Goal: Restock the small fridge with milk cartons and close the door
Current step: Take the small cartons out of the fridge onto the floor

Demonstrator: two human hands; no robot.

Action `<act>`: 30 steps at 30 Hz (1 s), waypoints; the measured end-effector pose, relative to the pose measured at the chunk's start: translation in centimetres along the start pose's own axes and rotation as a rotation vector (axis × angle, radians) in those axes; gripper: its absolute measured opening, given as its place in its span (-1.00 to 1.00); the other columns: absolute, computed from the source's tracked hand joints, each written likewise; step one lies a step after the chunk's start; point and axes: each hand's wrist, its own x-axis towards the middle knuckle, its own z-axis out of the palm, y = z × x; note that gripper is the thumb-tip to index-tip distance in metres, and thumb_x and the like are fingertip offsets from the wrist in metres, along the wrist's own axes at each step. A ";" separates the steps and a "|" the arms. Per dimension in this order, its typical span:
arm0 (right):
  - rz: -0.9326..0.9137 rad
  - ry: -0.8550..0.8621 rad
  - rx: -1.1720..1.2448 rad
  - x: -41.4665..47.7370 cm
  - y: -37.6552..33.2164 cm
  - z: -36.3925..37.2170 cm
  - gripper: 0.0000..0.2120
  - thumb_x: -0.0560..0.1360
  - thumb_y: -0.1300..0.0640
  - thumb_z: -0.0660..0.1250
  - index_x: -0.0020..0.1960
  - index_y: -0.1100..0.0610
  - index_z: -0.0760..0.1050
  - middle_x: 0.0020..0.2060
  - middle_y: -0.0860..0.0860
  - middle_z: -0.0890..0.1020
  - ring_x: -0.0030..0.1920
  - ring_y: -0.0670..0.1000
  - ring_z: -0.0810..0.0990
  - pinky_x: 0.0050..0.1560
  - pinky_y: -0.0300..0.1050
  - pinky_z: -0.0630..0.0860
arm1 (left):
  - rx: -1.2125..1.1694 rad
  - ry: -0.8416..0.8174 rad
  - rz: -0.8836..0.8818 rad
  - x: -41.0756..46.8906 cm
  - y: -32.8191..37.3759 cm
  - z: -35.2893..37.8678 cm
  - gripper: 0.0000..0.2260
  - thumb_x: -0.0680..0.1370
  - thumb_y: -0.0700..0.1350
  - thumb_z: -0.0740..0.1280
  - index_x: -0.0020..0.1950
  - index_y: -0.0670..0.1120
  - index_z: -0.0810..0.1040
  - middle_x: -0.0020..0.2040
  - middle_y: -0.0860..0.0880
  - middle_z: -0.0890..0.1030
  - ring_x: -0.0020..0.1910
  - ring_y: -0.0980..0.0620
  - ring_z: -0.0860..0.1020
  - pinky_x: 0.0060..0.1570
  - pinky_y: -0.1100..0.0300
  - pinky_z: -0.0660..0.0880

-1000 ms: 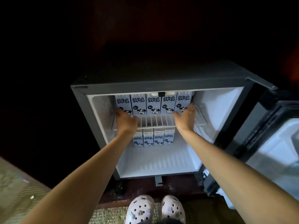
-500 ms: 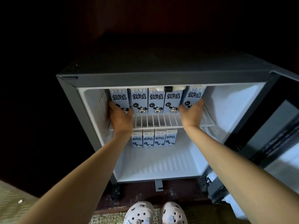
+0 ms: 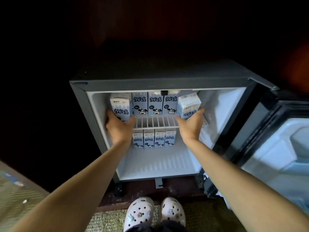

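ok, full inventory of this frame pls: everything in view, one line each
fridge: 1, dark grey shell, white inside, centre, open
door: 1, dark frame, white liner, open at right
wire shelf: 1, white, mid-height inside the fridge
middle cartons: 3, blue and white, upright at the back of the wire shelf
left end carton: 1, blue and white, left end of that row, tilted, top showing
right end carton: 1, blue and white, right end of that row, tilted, top showing
lower cartons: 4, blue and white, upright in a row under the shelf
mat: 1, beige woven, floor at bottom
clogs: 2, pale, bottom centre, in front of the fridge
left grip: 1, bare hand, holds the left end carton
right grip: 1, bare hand, holds the right end carton
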 end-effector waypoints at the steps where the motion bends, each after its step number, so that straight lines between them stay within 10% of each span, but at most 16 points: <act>1: -0.010 -0.002 0.003 -0.8 -0.3 -0.6 -0.51 0.32 0.39 0.44 0.17 0.33 0.31 0.09 0.22 0.56 0.04 0.13 0.56 -0.18 -0.33 0.36 | -0.006 -0.001 0.001 -0.8 0.3 -0.7 -0.45 0.39 -0.09 0.46 0.30 -0.19 0.33 0.17 -0.18 0.56 0.07 -0.13 0.56 0.16 0.08 0.51; 10: -0.110 -0.022 0.002 -8.5 -3.8 -8.9 -0.58 0.30 0.41 0.41 0.11 0.35 0.37 0.01 0.20 0.61 -0.11 0.01 0.50 -0.38 -0.63 0.32 | -0.017 -0.157 0.089 -10.2 4.3 -7.1 -0.68 0.44 -0.18 0.41 -0.01 -0.11 0.27 -0.11 -0.07 0.51 -0.21 0.01 0.47 -0.57 0.51 0.36; 25: 0.186 0.208 -0.092 -24.0 0.8 -34.1 -0.63 0.29 0.25 0.50 -0.03 0.12 0.38 -0.21 -0.07 0.54 -0.11 0.03 0.56 -0.26 -0.30 0.36 | 0.000 -0.744 0.325 -34.9 8.4 -7.4 -0.71 0.39 -0.10 0.43 -0.11 -0.16 0.35 -0.20 -0.03 0.56 -0.28 0.02 0.49 -0.45 0.31 0.35; 30: 0.361 0.271 -0.125 -29.9 6.2 -40.7 -0.63 0.35 0.26 0.47 0.06 0.28 0.40 0.04 0.15 0.60 0.00 0.02 0.55 -0.17 -0.31 0.44 | 0.080 -0.947 0.218 -43.9 6.2 -6.6 -0.69 0.41 -0.11 0.44 -0.06 -0.14 0.33 -0.21 0.03 0.51 -0.23 0.05 0.47 -0.47 0.41 0.34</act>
